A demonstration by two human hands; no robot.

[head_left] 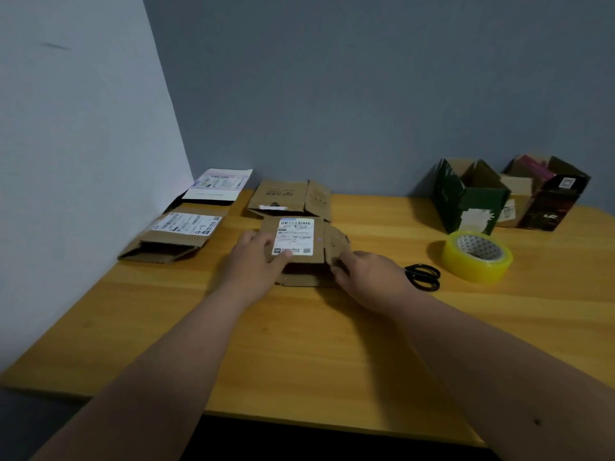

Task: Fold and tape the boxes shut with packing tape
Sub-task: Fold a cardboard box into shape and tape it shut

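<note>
A small cardboard box (299,251) with a white shipping label on top sits at the middle of the frame on a yellow wooden table (299,344) set into a corner of grey-blue walls. The left hand (256,264) grips the box's left edge, thumb curled onto the label. The right hand (366,277) holds the box's right flap with bent fingers. The box's near end gapes open.

Just right of the right hand lie black scissors (424,276), and beside them a thick roll of yellowish clear packing tape (477,256). In the upper left lie a flattened labelled box (176,237) and a dark labelled box (213,188); behind the held box is a plain brown one (289,197). At upper right stand a green open box (469,197) and a dark open box (545,194).
</note>
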